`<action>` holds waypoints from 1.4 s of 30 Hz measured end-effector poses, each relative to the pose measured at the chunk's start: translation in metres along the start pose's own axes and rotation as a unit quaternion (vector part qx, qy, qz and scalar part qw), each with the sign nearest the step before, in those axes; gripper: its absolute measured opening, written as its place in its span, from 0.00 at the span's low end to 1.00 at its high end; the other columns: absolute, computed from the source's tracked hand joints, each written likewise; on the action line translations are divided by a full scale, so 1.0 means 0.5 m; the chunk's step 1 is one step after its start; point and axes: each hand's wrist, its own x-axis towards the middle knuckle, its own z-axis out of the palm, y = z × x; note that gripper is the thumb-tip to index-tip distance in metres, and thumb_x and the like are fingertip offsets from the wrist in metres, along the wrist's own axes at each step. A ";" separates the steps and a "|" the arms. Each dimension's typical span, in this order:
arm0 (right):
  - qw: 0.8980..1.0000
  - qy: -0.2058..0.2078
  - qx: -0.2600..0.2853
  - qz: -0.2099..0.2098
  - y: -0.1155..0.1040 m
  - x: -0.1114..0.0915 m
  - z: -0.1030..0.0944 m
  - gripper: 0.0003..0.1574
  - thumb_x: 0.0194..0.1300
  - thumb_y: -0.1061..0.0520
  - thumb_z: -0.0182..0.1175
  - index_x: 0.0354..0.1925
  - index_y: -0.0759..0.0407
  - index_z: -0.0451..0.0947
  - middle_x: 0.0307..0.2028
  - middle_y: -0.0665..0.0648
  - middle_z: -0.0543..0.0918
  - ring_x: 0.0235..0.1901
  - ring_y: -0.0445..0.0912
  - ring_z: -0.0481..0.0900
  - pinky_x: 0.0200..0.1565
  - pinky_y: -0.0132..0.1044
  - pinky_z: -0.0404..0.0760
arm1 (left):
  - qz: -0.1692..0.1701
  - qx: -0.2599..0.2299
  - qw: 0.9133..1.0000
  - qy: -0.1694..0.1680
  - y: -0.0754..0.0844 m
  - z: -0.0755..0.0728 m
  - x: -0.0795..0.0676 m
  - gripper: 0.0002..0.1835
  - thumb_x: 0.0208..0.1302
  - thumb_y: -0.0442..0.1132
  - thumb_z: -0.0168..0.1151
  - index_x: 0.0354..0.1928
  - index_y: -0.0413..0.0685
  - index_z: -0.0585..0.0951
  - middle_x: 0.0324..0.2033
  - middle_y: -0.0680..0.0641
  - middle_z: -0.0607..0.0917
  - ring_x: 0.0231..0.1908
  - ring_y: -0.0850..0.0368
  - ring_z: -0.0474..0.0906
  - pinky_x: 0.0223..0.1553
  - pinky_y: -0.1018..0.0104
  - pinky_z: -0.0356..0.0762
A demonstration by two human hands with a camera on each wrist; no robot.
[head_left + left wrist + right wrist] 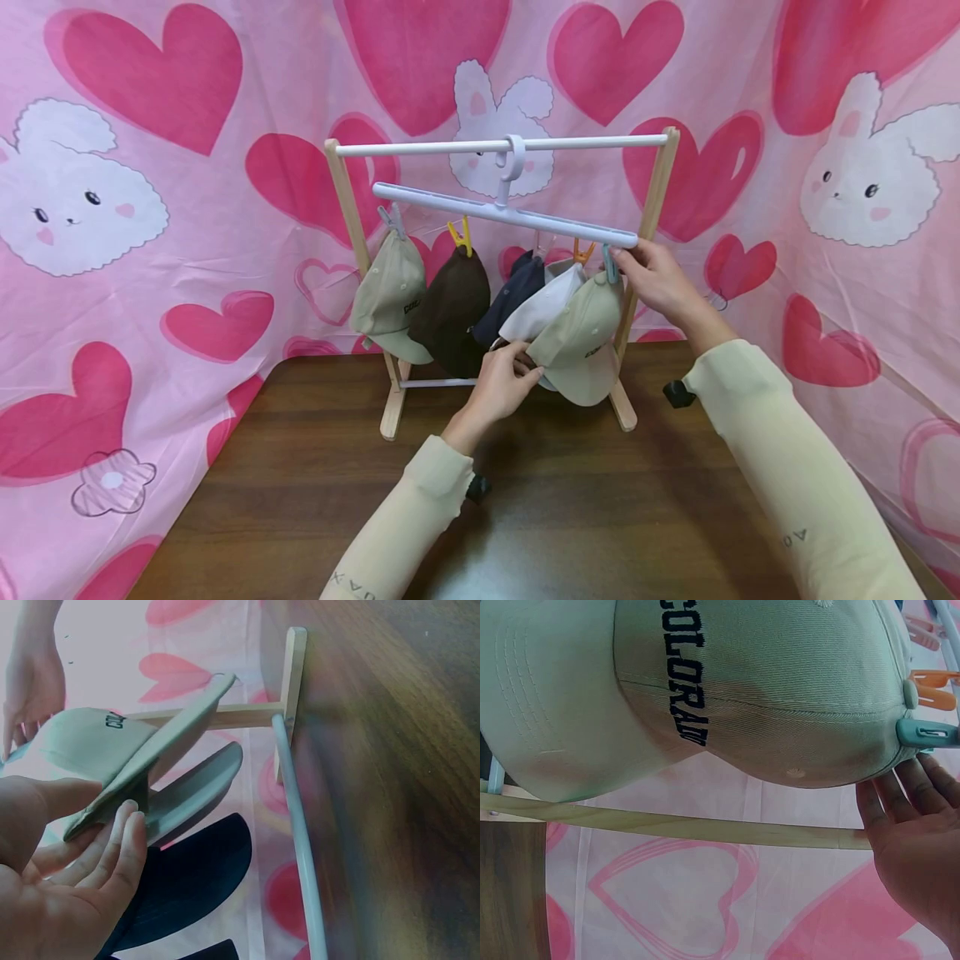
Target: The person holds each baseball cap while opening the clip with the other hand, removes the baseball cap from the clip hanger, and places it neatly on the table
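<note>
A beige baseball cap (pixel 581 329) with dark lettering hangs at the right end of a white hanger (pixel 450 202), held at its top by a teal clip (pixel 928 733). My left hand (pixel 504 383) pinches the cap's lower edge, thumb outside and fingers tucked beneath, as the left wrist view shows. Up at the hanger's lowered right end, my right hand (pixel 663 279) has its fingertips at the teal clip; its thumb is out of sight in the right wrist view. Next to this cap hang a white cap (pixel 543 304) on an orange clip (pixel 582 252) and a navy cap (pixel 512 300).
The hanger hooks over the white top bar (pixel 420 148) of a wooden-legged rack (pixel 652 200), tilting down to the right. Farther left hang a dark brown cap (pixel 453 312) and another beige cap (pixel 390 287). The rack stands on a brown table (pixel 600 508) before a pink heart-patterned curtain (pixel 285 50).
</note>
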 end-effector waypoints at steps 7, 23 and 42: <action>1.000 -0.006 0.002 0.009 -0.005 -0.002 -0.003 0.31 0.81 0.46 0.49 0.69 0.66 0.71 0.57 0.73 0.80 0.53 0.44 0.78 0.68 0.54 0.69 | 0.003 0.008 1.000 0.001 -0.002 0.004 0.000 0.11 0.65 0.35 0.71 0.48 0.45 0.85 0.35 0.49 0.88 0.33 0.60 0.84 0.37 0.70 0.81; 1.000 -0.021 0.002 0.016 -0.010 -0.003 -0.006 0.31 0.80 0.46 0.51 0.69 0.66 0.70 0.58 0.73 0.80 0.56 0.53 0.76 0.69 0.59 0.67 | -0.016 0.001 1.000 -0.015 -0.005 0.014 0.002 0.09 0.66 0.36 0.69 0.47 0.45 0.86 0.36 0.49 0.90 0.38 0.58 0.87 0.42 0.64 0.84; 0.999 -0.037 0.008 0.009 -0.013 -0.001 -0.014 0.31 0.81 0.47 0.51 0.69 0.68 0.70 0.59 0.71 0.78 0.54 0.46 0.77 0.68 0.58 0.69 | -0.028 -0.033 0.999 -0.024 -0.002 0.014 0.004 0.06 0.67 0.31 0.67 0.44 0.40 0.85 0.33 0.46 0.90 0.33 0.57 0.87 0.35 0.69 0.81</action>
